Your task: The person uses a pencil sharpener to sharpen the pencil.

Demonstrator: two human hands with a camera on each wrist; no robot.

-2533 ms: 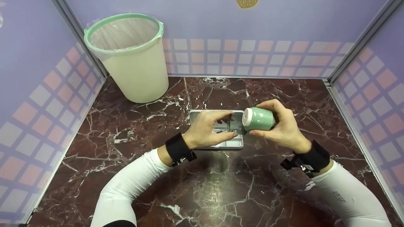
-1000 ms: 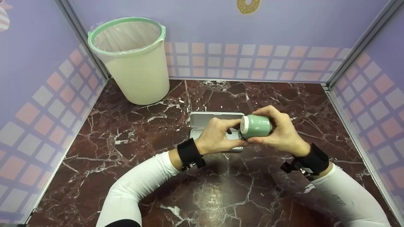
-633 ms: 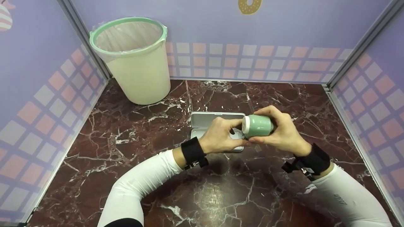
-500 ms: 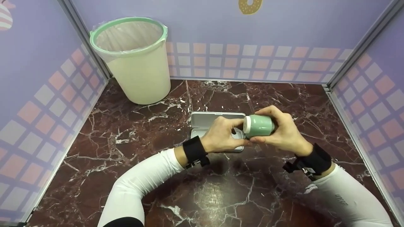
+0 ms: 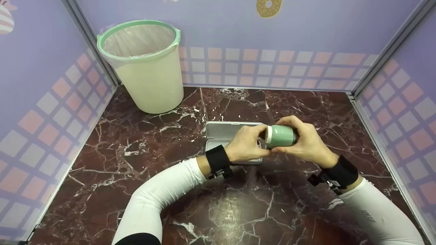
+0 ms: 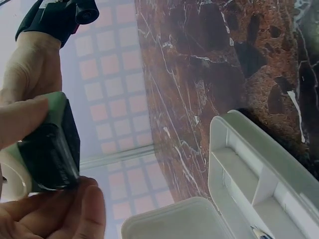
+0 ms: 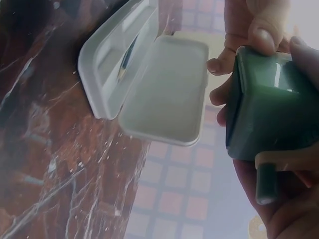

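A green pencil sharpener point(image 5: 281, 135) with a white end and a crank handle point(image 7: 267, 183) is held in the air on its side. My right hand point(image 5: 308, 143) grips its body from the right. From the other side, my left hand point(image 5: 246, 143) holds the white end between thumb and fingers. In the left wrist view, a dark, glossy panel point(image 6: 50, 157) shows on the sharpener, between the fingers. Below and behind the left hand, a pale pencil case point(image 5: 221, 130) lies open on the table, partly hidden by that hand. A pencil point(image 7: 124, 59) lies in it.
A tall cream bin point(image 5: 150, 85) with a green rim and a clear liner stands at the back left. Purple checked walls point(image 5: 235, 64) close off the back and both sides of the dark red marbled table point(image 5: 204, 211).
The left hand held a clear dark piece apart from the sharpener, then moved right and brought it against the sharpener. It now grips there. The right hand has hardly moved.
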